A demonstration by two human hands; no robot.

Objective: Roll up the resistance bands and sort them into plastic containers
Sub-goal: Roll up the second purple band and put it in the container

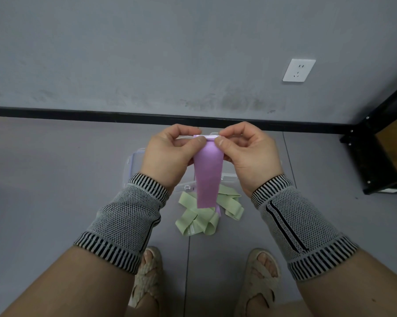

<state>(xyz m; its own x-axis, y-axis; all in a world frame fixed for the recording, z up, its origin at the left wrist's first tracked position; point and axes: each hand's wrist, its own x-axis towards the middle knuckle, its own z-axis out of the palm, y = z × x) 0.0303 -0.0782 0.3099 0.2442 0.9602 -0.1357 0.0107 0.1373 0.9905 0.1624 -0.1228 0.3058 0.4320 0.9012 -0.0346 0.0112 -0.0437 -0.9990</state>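
A purple resistance band [207, 177] hangs flat in front of me, its top end turned over into a small roll. My left hand [170, 154] pinches the left side of that roll with thumb and fingers. My right hand [247, 154] pinches its right side the same way. Below on the floor lies a loose heap of light green bands [199, 219]. A clear plastic container [135, 164] sits on the floor behind my hands, mostly hidden by them.
Grey floor all around, with a black skirting strip [78, 112] along the grey wall. A black metal shelf frame [376, 156] stands at the right. A white wall socket [298, 70] is above it. My sandalled feet [147, 277] are near the bottom edge.
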